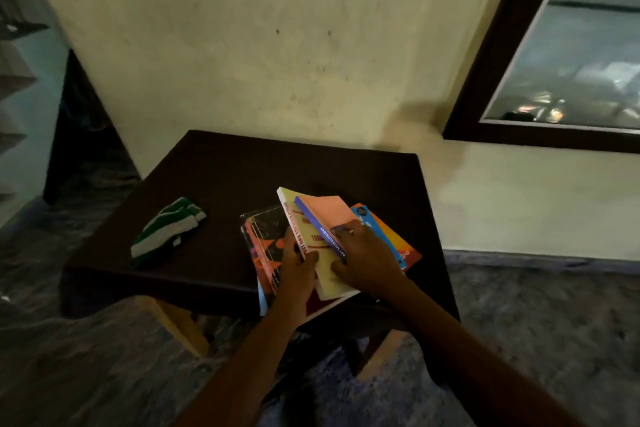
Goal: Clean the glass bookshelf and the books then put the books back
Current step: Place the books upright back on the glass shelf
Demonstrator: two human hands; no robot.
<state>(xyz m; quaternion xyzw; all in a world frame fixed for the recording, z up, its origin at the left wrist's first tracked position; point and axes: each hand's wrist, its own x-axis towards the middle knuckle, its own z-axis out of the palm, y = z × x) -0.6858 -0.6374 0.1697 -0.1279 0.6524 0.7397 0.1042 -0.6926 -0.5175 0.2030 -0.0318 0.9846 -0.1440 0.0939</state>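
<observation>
Standing somewhere in the book-handling stage, by judgement.

Item, books [266, 243]: off the shelf, lying in a loose fanned pile on the near right part of the dark worktop [214, 177], the nearest ones overhanging its front edge. Whether any has been wiped cannot be told.

Item, striped cloth [166, 232]: green and white, crumpled, on the left part of the worktop, well apart from the pile and from both hands.

Item, glass pane [581, 55]: dark-framed, upper right, against the wall. Whether it belongs to the bookshelf, and whether it is clean, cannot be told.

Left to do, as judged: returning every book to the shelf, with any wiping not yet made.

Item, left hand [298, 270]: its grip is on the yellow book [329, 274], thumb on the cover and fingers curled along the red-lettered spine edge.

Item, right hand [367, 255]: its grip pinches the purple-spined book [329, 215], fingers laid over the salmon cover near the spine and thumb tucked below, against the yellow cover.

Position: the purple-spined book lies on top of the yellow one, tilted. Both sit between the hands at the middle of the pile, with a blue and an orange book beneath the right hand.
</observation>
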